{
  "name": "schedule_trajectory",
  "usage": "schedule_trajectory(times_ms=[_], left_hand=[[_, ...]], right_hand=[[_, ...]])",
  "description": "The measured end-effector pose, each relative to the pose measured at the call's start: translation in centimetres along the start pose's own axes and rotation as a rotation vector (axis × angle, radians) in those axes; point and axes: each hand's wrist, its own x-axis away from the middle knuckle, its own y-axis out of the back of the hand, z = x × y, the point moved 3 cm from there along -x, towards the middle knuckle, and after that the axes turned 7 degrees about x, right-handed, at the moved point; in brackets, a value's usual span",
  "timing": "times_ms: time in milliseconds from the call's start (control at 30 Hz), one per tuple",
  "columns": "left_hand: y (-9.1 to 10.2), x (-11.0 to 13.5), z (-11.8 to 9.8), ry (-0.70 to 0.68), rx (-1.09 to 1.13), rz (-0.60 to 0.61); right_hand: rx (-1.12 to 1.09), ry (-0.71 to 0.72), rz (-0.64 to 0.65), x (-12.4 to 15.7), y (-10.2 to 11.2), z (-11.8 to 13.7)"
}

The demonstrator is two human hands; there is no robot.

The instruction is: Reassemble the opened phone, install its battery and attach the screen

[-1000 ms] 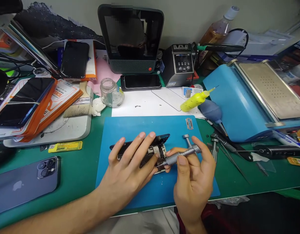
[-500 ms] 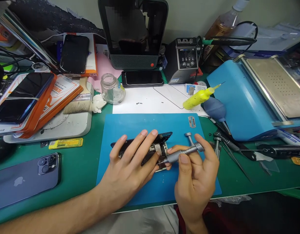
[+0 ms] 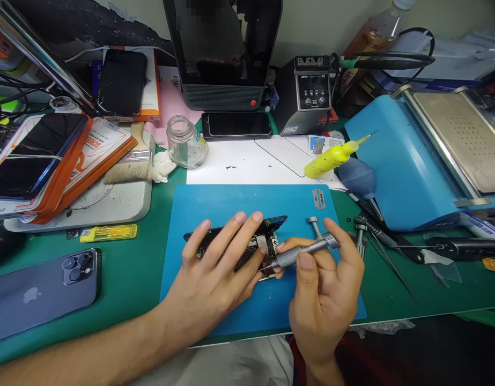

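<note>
An opened phone [image 3: 267, 236] with its inner parts showing lies on a blue mat [image 3: 215, 206] in front of me. My left hand [image 3: 217, 271] rests flat on it, fingers stretched out, pressing it down. My right hand [image 3: 323, 292] is closed round a grey metal screwdriver [image 3: 301, 252], whose tip points left into the phone's right end. A second screwdriver [image 3: 314, 225] lies on the mat just behind the right hand.
A purple phone [image 3: 38, 292] lies face down at the left. A glass jar [image 3: 185, 142], a yellow squeeze bottle [image 3: 331, 158], a blue blower [image 3: 357, 177], a soldering station [image 3: 307, 102] and a blue machine [image 3: 412, 161] stand behind. Tweezers and tools [image 3: 376, 236] lie at the right.
The view has tilted slightly, so everything sits a little higher and further right. Both hands stay in the same pose on the phone and the screwdriver.
</note>
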Motion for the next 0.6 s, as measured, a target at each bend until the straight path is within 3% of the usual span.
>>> schedule_trajectory(times_ms=[600], left_hand=[[-0.21,0.18,0.09,-0.008,-0.027,0.000]], right_hand=[[-0.124,0.012,0.023,-0.07,-0.23,-0.21]])
